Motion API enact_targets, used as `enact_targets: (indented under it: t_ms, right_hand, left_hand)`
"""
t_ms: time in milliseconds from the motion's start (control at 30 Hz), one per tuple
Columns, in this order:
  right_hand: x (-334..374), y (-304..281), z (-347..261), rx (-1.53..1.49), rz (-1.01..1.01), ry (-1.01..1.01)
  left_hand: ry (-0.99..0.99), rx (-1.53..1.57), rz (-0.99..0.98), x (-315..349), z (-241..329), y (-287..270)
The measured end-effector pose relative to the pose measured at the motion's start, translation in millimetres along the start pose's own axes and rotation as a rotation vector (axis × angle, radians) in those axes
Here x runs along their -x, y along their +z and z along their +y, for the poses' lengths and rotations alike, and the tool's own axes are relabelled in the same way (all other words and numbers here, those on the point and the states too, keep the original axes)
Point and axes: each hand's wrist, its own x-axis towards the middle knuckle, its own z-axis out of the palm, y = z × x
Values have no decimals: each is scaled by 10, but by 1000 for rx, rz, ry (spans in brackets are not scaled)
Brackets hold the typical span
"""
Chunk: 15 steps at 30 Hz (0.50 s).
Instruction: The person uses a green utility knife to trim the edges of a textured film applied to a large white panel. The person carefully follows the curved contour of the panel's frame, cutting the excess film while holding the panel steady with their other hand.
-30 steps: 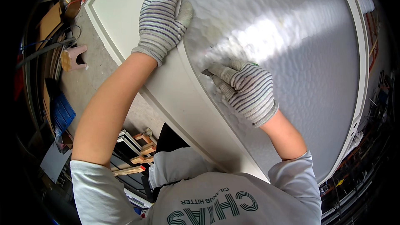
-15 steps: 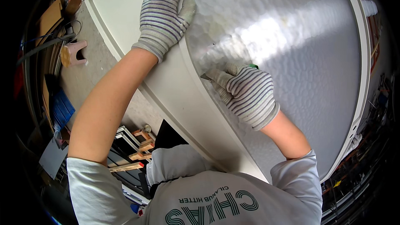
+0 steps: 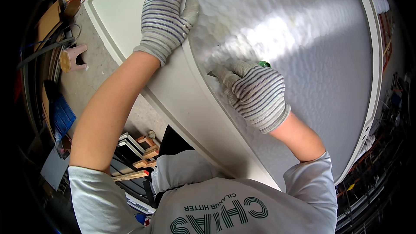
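Note:
Both my hands wear pale knit gloves with dark stripes. My left hand [image 3: 167,19] lies stretched out on the white frame [image 3: 203,110], close to where it meets a grey translucent panel [image 3: 320,91]; its fingertips run past the top of the picture. Over the panel's left edge, my right hand [image 3: 255,93] is closed round a green-handled knife [image 3: 264,64]. A dark pointed blade tip shows beyond my fingers, at the seam between panel and frame. Most of the handle is hidden in the glove. The panel has a rippled surface with a bright reflection.
A small pink stool [image 3: 73,58] stands on the concrete floor at left. Cardboard [image 3: 48,21] and a blue plastic piece [image 3: 64,113] lie beyond it. Wooden strips [image 3: 132,176] and white frame pieces are below my left forearm. Dark racks line the right side.
The blade tip has shifted slightly farther away along the seam with my right hand, and more of the green handle shows. My left hand stays flat on the frame.

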Motion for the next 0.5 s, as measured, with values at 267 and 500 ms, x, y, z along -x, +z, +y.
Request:
enact_targets:
  t_ms: [267, 500]
  right_hand:
    - [-2, 63, 49, -103, -23, 41]
    - [-21, 104, 100, -159, 127, -11]
  left_hand:
    - [-4, -4, -6, -8, 26, -10]
    - [-3, 5, -5, -5, 24, -23]
